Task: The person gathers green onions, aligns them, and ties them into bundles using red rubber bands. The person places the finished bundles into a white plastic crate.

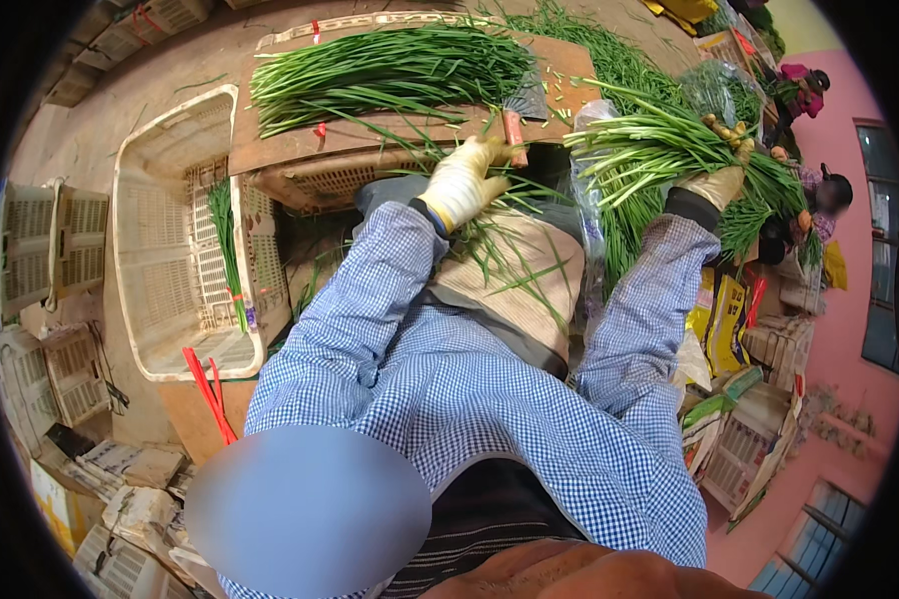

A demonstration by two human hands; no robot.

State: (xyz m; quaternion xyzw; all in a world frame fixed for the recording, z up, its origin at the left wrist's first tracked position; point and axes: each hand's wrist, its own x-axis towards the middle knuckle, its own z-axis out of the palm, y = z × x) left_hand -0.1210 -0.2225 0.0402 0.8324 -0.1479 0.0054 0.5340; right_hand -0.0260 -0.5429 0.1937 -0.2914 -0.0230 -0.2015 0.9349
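My left hand (461,183), in a white and yellow glove, is at the near edge of a wooden board (419,131), fingers apart and slightly blurred, with loose green leaves close by. Just beyond its fingers lies a cleaver (515,138) with a reddish handle and a grey blade. A big pile of garlic chives (389,71) covers much of the board, pale ends to the left. Over on the right, my right hand (715,183), gloved too, is closed around a thick bunch of chives (644,146); its pale stems point left. Stray leaves (517,254) lie across my lap.
A plastic crate (123,247) on the left holds a small tied bunch (228,247). Red ties (208,393) lie near my left elbow. More loose chives (629,56) are heaped beyond the board and by clear plastic (588,195). Other people (831,195) sit at the far right.
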